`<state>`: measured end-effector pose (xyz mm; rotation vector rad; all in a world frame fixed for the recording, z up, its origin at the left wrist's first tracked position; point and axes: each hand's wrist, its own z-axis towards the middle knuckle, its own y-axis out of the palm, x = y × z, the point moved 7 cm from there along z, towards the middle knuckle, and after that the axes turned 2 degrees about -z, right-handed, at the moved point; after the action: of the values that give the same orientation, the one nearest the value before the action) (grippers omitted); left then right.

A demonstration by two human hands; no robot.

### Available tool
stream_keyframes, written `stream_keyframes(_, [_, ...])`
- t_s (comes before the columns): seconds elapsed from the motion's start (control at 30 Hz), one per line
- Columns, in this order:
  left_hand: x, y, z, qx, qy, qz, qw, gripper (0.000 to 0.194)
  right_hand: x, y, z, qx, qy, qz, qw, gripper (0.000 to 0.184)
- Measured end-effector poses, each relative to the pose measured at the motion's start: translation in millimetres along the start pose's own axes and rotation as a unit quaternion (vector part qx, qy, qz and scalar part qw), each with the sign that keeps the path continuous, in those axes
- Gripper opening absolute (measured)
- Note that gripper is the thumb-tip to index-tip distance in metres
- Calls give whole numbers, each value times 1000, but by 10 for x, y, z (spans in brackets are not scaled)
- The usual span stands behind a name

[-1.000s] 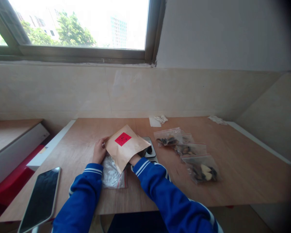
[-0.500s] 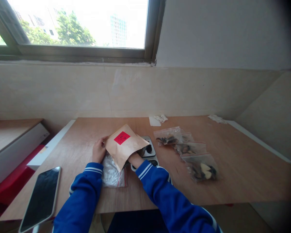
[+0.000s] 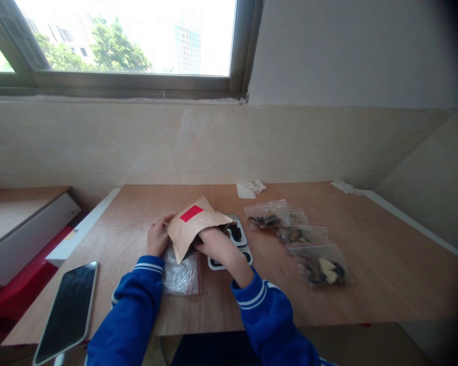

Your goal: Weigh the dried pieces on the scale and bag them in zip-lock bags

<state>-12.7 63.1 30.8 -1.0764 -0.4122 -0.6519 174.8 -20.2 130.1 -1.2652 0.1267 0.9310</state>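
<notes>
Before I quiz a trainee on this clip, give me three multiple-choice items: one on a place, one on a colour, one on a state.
1. Where does the black glass smartphone lie?
A) On the light wooden table, left of the hands
B) On the windowsill
C) On the zip bags

2. What colour is the paper label?
A) Green
B) Red
C) White

3. How is the brown kraft-paper envelope placed?
A) Flat, untouched
B) Held between the left hand and right hand
C) On the smartphone

Answers:
1. A, it lies on the tabletop.
2. B, the label shows red.
3. B, both hands hold it above a clear plastic bag.
</notes>
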Motion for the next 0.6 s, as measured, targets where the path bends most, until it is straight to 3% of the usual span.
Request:
stream_keyframes(0.17, [-26, 9, -1, 1, -7, 13, 1000, 39, -110, -307, -197, -13, -38, 31, 999, 32])
stream_keyframes(0.3, [-46, 16, 5, -1, -13, 20, 1000, 40, -154, -590, -286, 73, -66, 87, 991, 42])
stream_keyframes(0.4, [-60, 27, 12, -5, -6, 22, 1000, 41, -135, -727, -357, 138, -84, 125, 979, 39])
stream_keyframes(0.5, [-92, 40, 23, -5, -6, 36, 999, 39, 48, -812, -436, 211, -63, 165, 961, 26])
stream_keyframes(0.6, [-116, 52, 32, -5, -17, 59, 998, 30, 458, -819, -500, 294, 4, 218, 931, 15])
